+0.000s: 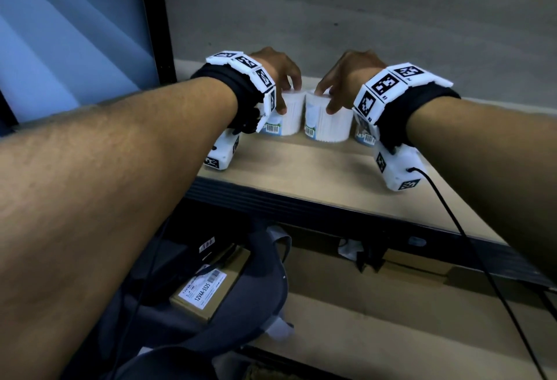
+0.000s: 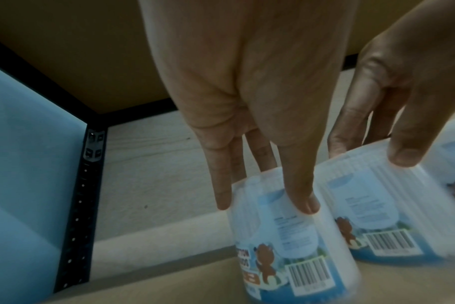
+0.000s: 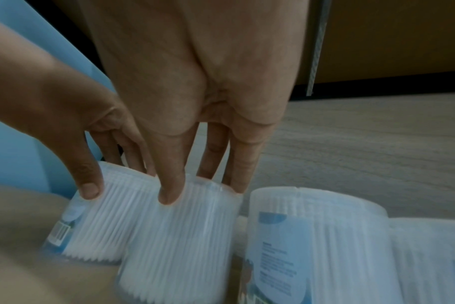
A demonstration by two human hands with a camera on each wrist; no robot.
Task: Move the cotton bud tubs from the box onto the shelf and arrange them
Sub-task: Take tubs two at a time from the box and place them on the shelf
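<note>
My left hand point(image 1: 275, 72) comes down from above on the leftmost cotton bud tub point(image 1: 286, 114), thumb on its near side and fingers over the top and far side, so I am gripping it by the upper rim. From the left wrist camera my thumb point(image 2: 303, 197) lies on its label and another finger point(image 2: 221, 191) runs down its left side. The tub stands upright on the wooden shelf point(image 1: 301, 168), close to the shelf's back wall, with the black upright post point(image 2: 78, 205) of the rack off to the left of my hand.

Just to the right, touching or nearly touching the first, stands a second tub point(image 1: 327, 120). My right hand point(image 1: 346, 75) holds it the same way, thumb on the near side and fingers curled over the top edge.

Right of my right hand, partly hidden behind the wrist band point(image 1: 391, 87), a third tub point(image 1: 364, 132) stands on the shelf; the right wrist camera shows a fourth tub point(image 3: 429, 257) beside it.

Below the shelf edge lies an open cardboard box point(image 1: 376, 319), and to its left a small labelled carton point(image 1: 205, 286) on a dark bag.
</note>
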